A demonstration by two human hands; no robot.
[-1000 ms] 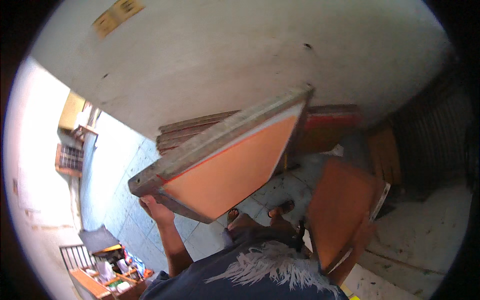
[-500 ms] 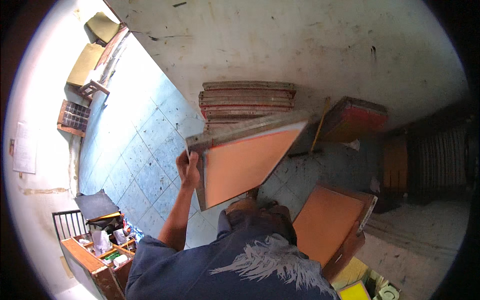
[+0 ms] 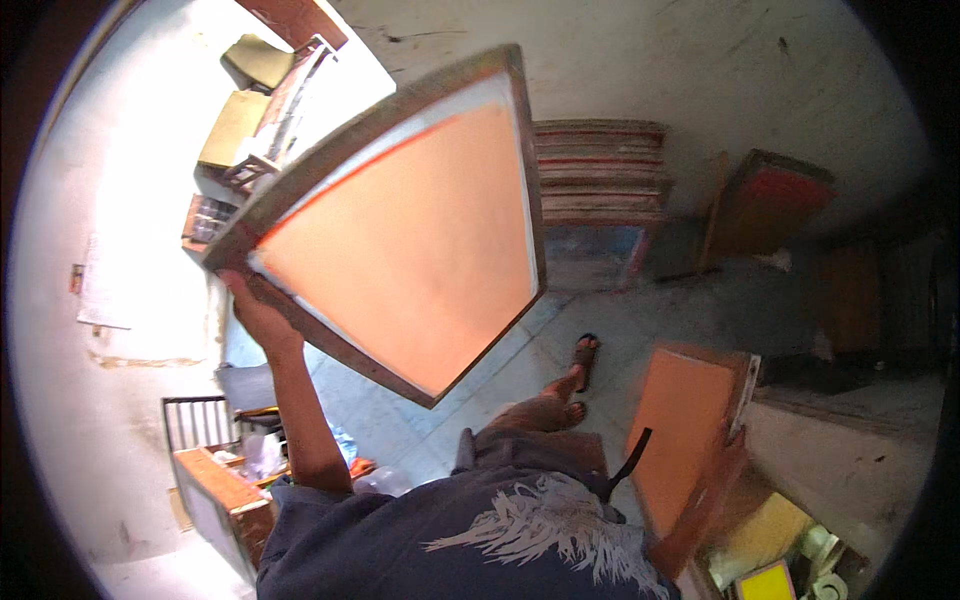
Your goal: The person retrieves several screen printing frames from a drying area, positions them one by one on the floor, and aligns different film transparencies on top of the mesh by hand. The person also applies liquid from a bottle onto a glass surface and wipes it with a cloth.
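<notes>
My left hand (image 3: 268,325) grips the lower-left corner of a large screen-printing frame (image 3: 410,240), a dark worn wooden border around a pale orange sheet. It is held up and tilted ahead of me, apart from the floor. Low on my right side, my right hand (image 3: 728,462) is closed on the outer edge of a second screen-printing frame (image 3: 680,415), also orange; its fingers are partly hidden and slightly blurred. The thumb of my left hand shows along the wood, and its other fingers are behind the border.
Several similar frames stand stacked (image 3: 600,175) against the far wall. A red-faced frame (image 3: 780,200) leans to their right. Blue tiles (image 3: 400,440) cover the floor. At left is a wooden box (image 3: 225,490) of odds and ends; at lower right, a yellow panel (image 3: 765,580).
My left hand has raised the large frame and swung it to the left, uncovering the stack behind it. The second frame stays in my right hand. My view has shifted left.
</notes>
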